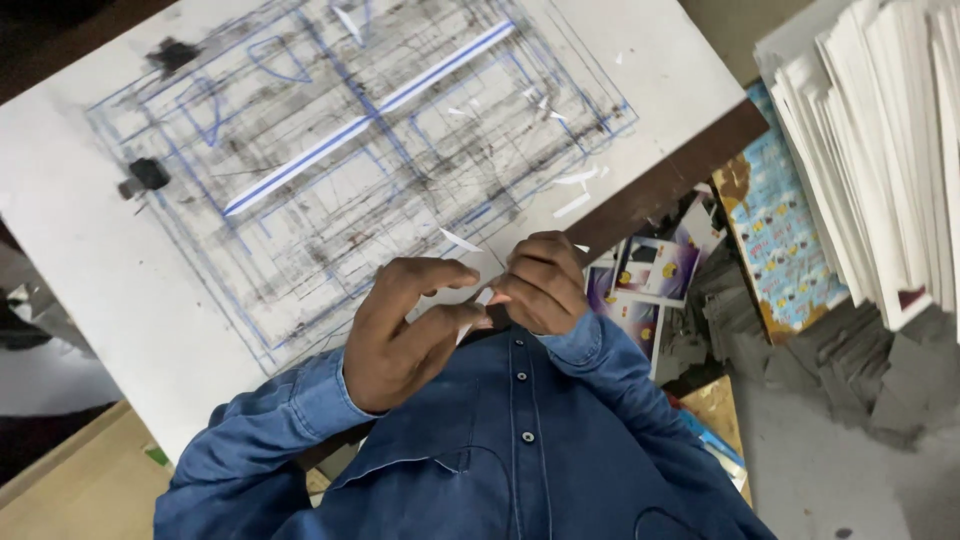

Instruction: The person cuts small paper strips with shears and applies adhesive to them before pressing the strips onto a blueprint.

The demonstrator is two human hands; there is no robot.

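A small paper-cutting or print-finishing workshop, white desk (90, 270) beyond the hands scored with cut lines and blue ruling, tall stack of white card sheets (880, 150) to their right, printed colour cards (650, 275) and grey offcuts (860, 370) heaped beside them

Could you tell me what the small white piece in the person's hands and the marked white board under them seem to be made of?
The white piece, pinched between the left hand and right hand, looks like thin matte paper or card: flat with sharp corners. The board looks like a stiff white painted or laminated sheet, scored with dark cuts and blue lines; its core cannot be told.
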